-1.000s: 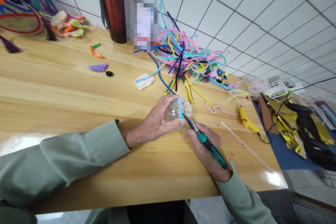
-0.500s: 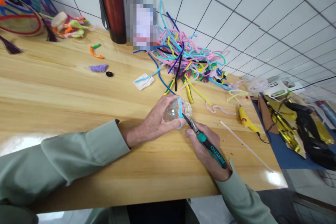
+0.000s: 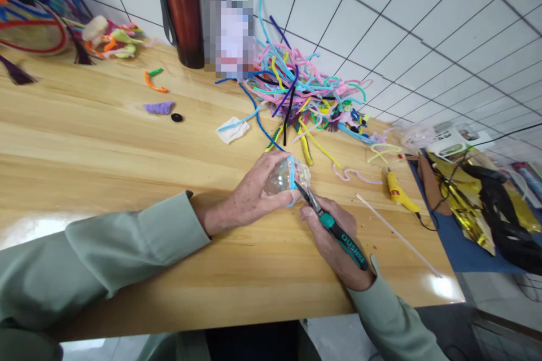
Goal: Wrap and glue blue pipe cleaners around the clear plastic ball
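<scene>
My left hand [image 3: 249, 194] wraps around a clear plastic ball [image 3: 283, 179] that has a light blue pipe cleaner [image 3: 292, 176] round it, resting on the wooden table [image 3: 105, 141]. My right hand [image 3: 332, 240] grips teal-handled pliers [image 3: 336, 229], and their metal tips touch the blue pipe cleaner on the ball. Both forearms in pale green sleeves lie on the table.
A tangled heap of coloured pipe cleaners [image 3: 300, 90] lies behind the ball. A yellow glue gun [image 3: 398, 190] and a white stick [image 3: 396, 233] lie to the right, beside gold foil and black items [image 3: 486, 203]. A red flask [image 3: 182, 8] stands at the wall.
</scene>
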Demonstrator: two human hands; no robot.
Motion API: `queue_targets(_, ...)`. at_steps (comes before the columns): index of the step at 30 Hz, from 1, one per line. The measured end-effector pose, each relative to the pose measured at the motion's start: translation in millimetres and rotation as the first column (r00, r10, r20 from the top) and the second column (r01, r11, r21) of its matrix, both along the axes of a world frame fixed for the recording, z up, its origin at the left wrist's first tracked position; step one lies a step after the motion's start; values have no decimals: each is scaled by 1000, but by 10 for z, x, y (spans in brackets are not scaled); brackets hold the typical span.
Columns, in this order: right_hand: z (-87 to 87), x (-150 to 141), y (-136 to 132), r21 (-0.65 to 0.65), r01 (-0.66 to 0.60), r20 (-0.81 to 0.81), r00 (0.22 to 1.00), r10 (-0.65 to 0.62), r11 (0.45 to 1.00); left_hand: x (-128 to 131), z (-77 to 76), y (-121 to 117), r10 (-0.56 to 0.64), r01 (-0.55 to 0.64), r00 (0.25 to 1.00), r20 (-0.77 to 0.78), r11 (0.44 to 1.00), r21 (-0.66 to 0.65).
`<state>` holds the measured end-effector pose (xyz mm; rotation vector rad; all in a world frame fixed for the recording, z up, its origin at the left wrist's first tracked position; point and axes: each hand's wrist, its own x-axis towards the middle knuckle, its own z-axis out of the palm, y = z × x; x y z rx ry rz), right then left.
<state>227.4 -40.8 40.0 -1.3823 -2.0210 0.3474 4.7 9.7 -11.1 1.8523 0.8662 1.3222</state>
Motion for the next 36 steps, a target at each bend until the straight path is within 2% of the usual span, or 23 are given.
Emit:
queue_targets(11, -18, -14, 0, 22, -8, -20, 1000, 8, 1000, 7, 8, 2, 4, -4, 1000, -1, 1000, 6)
queue_targets(17, -15, -2, -4, -26, 37, 14, 999, -36, 999, 9, -6, 4, 5, -5, 1000, 0, 1000, 15)
queue_targets(24, 18, -9, 0, -31, 15, 4, 1000, -15, 999, -2, 5, 0, 3, -3, 1000, -11, 1000, -2)
queue_targets(31, 14, -16, 3, 23, -21, -11, 1000, 21, 1000, 0, 16, -1, 4, -3, 1000, -20, 1000, 26)
queue_targets(36, 21, -16, 10, -4, -7, 1, 1000, 7, 1000, -3, 19, -3, 5, -4, 1000, -26, 1000, 20)
